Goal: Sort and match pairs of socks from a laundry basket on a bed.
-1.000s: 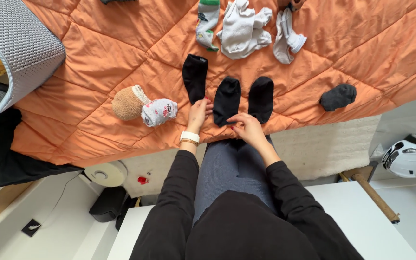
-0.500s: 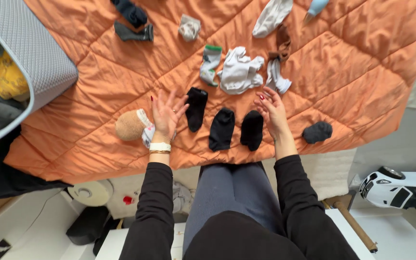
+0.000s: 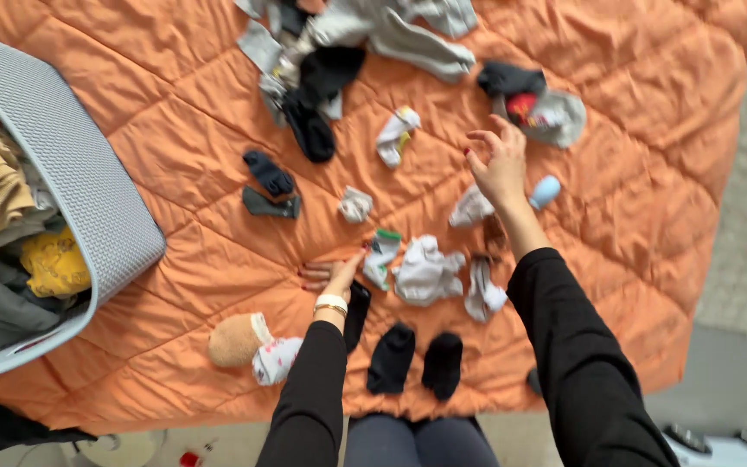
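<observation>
I see the orange quilt (image 3: 650,199) covering the bed, a grey laundry basket (image 3: 79,199) at its left edge. My right hand (image 3: 499,164) hovers with its grip spread above a white sock (image 3: 470,207), holding nothing. My left hand (image 3: 332,275) lies flat, fingers together, touching the green-cuffed sock (image 3: 380,258). 2 black socks (image 3: 415,363) lie nearest me.

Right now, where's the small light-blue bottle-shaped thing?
In the head view it lies on the orange quilted blanket, right of centre, just right of the raised right hand: the small light-blue bottle-shaped object, below the grey garment.
</observation>
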